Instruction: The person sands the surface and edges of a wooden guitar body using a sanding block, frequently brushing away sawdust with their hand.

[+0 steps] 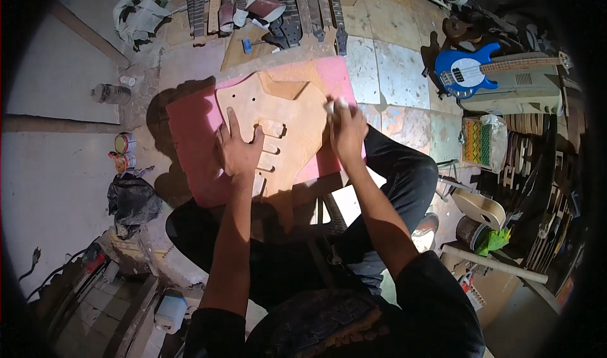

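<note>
An unfinished, bare-wood electric guitar body (294, 127) lies on a pink pad (193, 121) in front of me. Cut-outs and small holes show in its face. My left hand (240, 146) rests on that face with its fingers spread, beside the row of pickup slots. At the body's right edge, my right hand (348, 130) is closed around a small whitish piece (330, 107) that pokes out by the fingertips. Most of that piece is hidden by the fingers, so its kind cannot be made out.
Several guitar necks (319, 7) lie at the far side, with curled brown sheets (265, 8) and a blue block (246, 45). A blue bass guitar (465, 70) is at the right. Small cans (124, 144) and a black bag (134, 200) stand on the left.
</note>
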Demonstrator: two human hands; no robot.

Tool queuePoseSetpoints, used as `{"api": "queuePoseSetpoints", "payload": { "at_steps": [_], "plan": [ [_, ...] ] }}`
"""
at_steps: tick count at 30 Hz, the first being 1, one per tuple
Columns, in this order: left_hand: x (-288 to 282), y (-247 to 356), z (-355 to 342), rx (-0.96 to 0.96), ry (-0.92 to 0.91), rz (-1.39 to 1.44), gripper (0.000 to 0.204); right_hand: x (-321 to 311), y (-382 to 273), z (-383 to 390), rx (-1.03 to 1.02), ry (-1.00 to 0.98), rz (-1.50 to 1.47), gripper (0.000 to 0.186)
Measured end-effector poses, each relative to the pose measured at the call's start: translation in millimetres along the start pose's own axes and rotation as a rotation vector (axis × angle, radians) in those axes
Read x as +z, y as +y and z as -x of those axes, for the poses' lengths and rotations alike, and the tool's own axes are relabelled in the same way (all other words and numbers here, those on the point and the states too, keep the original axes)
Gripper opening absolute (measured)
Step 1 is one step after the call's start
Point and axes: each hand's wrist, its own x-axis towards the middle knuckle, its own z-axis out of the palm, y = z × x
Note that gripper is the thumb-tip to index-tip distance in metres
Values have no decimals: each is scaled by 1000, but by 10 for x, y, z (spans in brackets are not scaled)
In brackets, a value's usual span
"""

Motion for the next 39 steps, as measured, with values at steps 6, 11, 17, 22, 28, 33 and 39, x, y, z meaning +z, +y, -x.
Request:
{"api": "queuePoseSetpoints", "payload": {
  "at_steps": [6,11,17,22,28,33,39],
  "plan": [
    [-10,-8,-46,-6,11,6,91,-19,-105,109,218,-154,-20,48],
    [-17,46,-31,-45,-58,40,92,84,29,154,191,-78,-40,50],
    [84,56,-36,-30,-5,34,95,212,186,8,154,-2,21,54],
    [28,123,-38,-18,-54,20,96,348,392,394,156,46,-61,58],
    [72,-32,-21,-50,-29,23,95,194,59,-149,157,-21,-53,50],
    [40,14,-55,-34,-12,-14,95,260,97,482,97,21,-190,53],
    [-34,15,-55,-118,-93,43,94,110,-150,-381,84,-24,-158,50]
  ]
}}
